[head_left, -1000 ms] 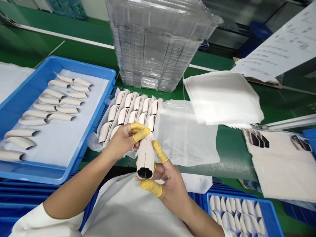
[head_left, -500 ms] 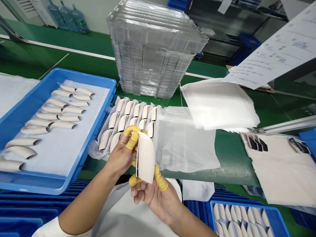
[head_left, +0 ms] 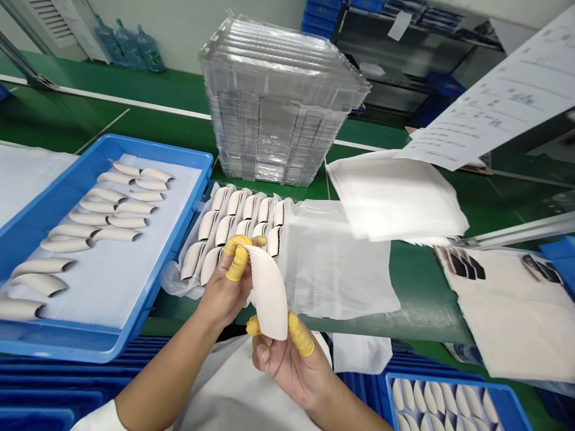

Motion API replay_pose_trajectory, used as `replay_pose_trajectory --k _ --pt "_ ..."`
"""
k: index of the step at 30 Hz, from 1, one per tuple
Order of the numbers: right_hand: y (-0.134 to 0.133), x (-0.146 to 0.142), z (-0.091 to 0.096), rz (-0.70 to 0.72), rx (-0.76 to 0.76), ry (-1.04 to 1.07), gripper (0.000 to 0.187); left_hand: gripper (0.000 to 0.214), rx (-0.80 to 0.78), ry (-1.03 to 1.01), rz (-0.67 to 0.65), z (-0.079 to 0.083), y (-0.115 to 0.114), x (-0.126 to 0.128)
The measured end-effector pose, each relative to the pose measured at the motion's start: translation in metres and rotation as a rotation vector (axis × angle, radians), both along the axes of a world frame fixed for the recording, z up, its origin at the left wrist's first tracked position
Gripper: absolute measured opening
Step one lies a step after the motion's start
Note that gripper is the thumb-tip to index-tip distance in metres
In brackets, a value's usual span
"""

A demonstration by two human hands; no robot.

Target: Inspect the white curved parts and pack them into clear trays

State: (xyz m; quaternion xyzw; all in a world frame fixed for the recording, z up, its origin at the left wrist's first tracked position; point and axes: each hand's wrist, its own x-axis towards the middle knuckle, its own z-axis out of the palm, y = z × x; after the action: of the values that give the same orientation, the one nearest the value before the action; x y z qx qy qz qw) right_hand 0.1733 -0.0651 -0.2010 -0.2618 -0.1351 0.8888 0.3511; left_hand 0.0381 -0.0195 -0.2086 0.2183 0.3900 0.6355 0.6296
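Head view: the left hand and right hand both grasp a curved off-white shell, pinching its top and bottom ends with fingers in yellow finger cots. The shell is held above the green surface. Just behind it, rows of similar shells sit in clear plastic sheeting. More shells lie on white paper in a blue tray at left, and a stack of clear plastic trays rises at upper centre.

finger cots — yellow | curved piece — cream | tray — blue | workbench — green
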Motion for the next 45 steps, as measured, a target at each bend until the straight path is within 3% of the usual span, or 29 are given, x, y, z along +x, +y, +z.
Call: replay_pose_trajectory --k 4,8,11,16,20,25,32,36,41,45 --pt "0.004 0.004 -0.001 -0.066 0.030 -0.065 0.036 0.064 0.188 0.119 -0.148 0.006 -0.006 -0.004" --pt "0.004 0.005 -0.002 -0.089 -0.021 -0.094 0.037 0.030 0.106 0.215 -0.047 0.007 -0.007 -0.002" --pt "0.005 0.008 -0.002 -0.095 0.021 -0.129 0.040 0.029 0.042 0.267 0.012 0.001 -0.007 -0.004" --pt "0.009 0.017 -0.002 -0.204 0.304 -0.468 0.058 0.059 0.113 0.262 -0.104 0.000 -0.019 -0.008" --pt "0.010 0.020 -0.004 -0.296 0.567 -0.673 0.051 0.073 0.121 0.199 -0.247 0.005 -0.027 -0.007" --pt "0.011 0.021 0.001 -0.332 0.738 -0.736 0.049 0.078 0.126 0.130 -0.278 0.008 -0.025 -0.009" --pt "0.013 0.021 0.000 -0.377 1.028 -0.976 0.051 0.089 0.068 0.154 -0.302 0.005 -0.020 -0.009" --pt "0.014 0.021 -0.002 -0.404 1.189 -1.065 0.055 0.087 0.002 0.100 -0.258 0.006 -0.017 -0.007" --pt "0.014 0.022 0.003 -0.464 1.228 -1.047 0.043 0.081 -0.062 -0.109 -0.327 -0.001 -0.015 -0.004" --pt "0.010 0.025 0.004 -0.516 1.309 -1.041 0.048 0.056 -0.040 -0.285 -0.377 -0.008 -0.018 0.005"
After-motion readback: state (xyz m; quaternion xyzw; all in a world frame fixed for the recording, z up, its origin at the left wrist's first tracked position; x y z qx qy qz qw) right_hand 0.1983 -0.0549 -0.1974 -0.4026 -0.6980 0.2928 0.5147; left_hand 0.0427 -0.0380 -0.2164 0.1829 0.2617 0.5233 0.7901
